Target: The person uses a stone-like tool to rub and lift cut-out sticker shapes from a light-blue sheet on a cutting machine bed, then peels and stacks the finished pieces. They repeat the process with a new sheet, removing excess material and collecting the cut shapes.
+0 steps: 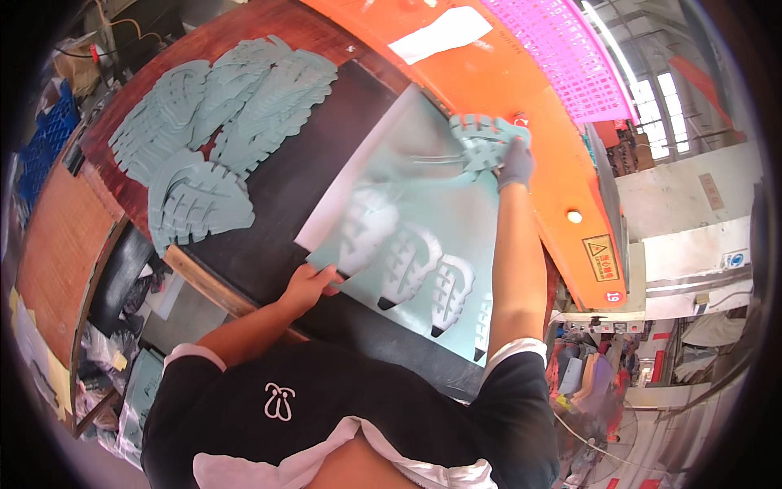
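A pale teal sheet (383, 191) with several curved, slotted cut-outs lies across the dark work surface, blurred toward its far part. Bare, my left hand (312, 287) pinches the sheet's near left corner. My right hand (516, 165), in a grey glove, reaches out to the sheet's far right side. Its fingers are closed on a teal slotted cut piece (485, 134), held beside the orange machine; whether it is one layer or several I cannot tell. Similar cut pieces (199, 200) are heaped in overlapping stacks at the left.
The orange machine beam (562, 220) runs along the far right side, with a white paper (440, 34) and a pink perforated basket (562, 53) on it. Black board (346, 106) lies under the sheet. A wooden strip (208, 281) edges the table at the near left.
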A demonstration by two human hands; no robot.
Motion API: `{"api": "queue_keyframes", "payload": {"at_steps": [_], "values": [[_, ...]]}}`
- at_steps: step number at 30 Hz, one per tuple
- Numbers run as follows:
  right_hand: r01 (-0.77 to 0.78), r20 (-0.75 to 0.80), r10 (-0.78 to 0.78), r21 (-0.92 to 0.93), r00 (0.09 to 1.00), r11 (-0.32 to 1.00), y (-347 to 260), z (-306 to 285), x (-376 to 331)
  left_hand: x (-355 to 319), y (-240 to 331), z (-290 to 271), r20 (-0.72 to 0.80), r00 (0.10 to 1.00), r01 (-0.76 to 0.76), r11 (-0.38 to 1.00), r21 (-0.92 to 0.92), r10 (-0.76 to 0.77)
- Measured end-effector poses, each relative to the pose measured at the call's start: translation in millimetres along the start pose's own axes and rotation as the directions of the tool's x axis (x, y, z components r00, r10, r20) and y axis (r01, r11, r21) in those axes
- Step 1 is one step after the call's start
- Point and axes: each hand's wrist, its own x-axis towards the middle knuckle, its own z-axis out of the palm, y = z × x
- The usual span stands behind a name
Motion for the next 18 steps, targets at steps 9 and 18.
{"api": "queue_keyframes", "payload": {"at_steps": [9, 18], "values": [[0.076, 0.108, -0.116, 0.318, 0.987, 0.945, -65.6, -76.9, -40.2, -11.9, 17.3, 0.1, 0.104, 0.987, 0.085, 0.944, 0.319, -0.124], [0.058, 0.477, -0.155, 0.211, 0.865, 0.976, -78.7, -63.2, -202.0, -43.3, 136.8, 29.7, 0.254, 0.579, -0.702, 0.315, 0.639, 0.775]]}}
